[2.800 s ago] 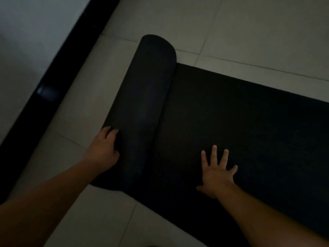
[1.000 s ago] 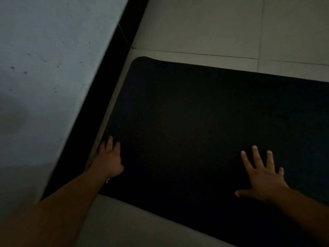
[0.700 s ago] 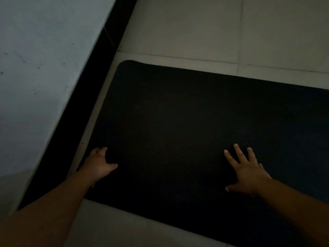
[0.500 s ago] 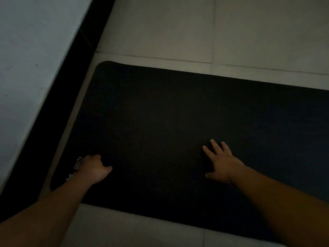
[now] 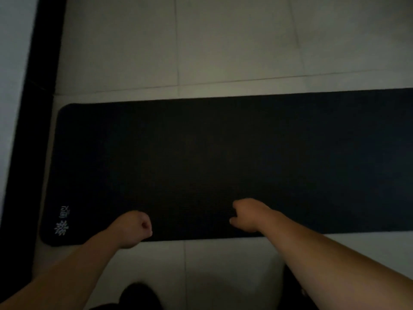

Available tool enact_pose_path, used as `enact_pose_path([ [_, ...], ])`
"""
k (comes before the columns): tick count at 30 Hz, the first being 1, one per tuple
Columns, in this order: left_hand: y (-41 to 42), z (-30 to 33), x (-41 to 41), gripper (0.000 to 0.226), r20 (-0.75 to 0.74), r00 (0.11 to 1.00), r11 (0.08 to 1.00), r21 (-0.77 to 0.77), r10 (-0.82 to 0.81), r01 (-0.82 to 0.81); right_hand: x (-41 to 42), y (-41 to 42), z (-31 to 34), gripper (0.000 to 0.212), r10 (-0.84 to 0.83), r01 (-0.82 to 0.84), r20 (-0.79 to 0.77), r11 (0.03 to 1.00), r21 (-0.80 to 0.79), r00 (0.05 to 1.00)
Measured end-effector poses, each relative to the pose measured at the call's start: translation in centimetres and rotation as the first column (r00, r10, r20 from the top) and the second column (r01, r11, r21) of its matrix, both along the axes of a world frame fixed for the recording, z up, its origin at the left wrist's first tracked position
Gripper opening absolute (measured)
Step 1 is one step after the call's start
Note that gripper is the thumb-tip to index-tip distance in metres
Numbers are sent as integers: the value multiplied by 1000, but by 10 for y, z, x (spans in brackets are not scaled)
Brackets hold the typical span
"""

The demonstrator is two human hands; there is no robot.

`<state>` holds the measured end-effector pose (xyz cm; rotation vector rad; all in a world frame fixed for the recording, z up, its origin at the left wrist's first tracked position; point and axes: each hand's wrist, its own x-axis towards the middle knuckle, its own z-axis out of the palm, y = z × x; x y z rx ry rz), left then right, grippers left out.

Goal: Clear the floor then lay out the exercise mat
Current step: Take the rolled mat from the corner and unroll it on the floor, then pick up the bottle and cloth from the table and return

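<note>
Black foam exercise mat [image 5: 223, 162], long rectangle with rounded corners and a fine ribbed surface: lies flat and unrolled on the pale grey tiled floor [image 5: 223, 45], its long edges running left to right, its right part passing out of view. Its left short end lies just beside the black skirting strip [image 5: 33, 108] at the foot of a pale wall [image 5: 11, 63]. Small pale printed logo [image 5: 61, 222], a leaf-like emblem with characters above it, too blurred to read: sits at the mat's near left corner. Left hand [image 5: 131, 229]: over the mat's near long edge, fingers curled into a loose fist with nothing held; contact with the mat cannot be told. Right hand [image 5: 248, 214]: over the mat, just inside the near edge, fingers bent downward toward the surface, nothing visibly gripped; whether the fingertips touch the mat is unclear. Both forearms bare, reaching in from the bottom of the view. Dark clothing [image 5: 138, 296], shape unclear: at the bottom edge between the arms. Lighting dim throughout.
</note>
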<state>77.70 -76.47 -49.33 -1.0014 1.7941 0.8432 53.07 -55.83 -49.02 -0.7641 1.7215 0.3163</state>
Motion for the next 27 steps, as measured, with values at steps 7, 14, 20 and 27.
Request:
enact_pose_path([
  [7,103,164,-106,9,52,994,990,-108,97,-91,-73,107,175,28,-230,229,56,973,27,972],
  [14,189,327,-179,11,8,999,994,-99,54,-52,-133,224,332,32,-255,256,66,967,-9,965],
  [20,235,419,-228,10,-17,999,996,-77,32,-33,-155,267,418,23,-330,331,25,942,-50,944],
  [27,255,478,-235,7,2,996,991,98,-89,88,-135,296,488,34,-511,513,43,853,-97,858],
])
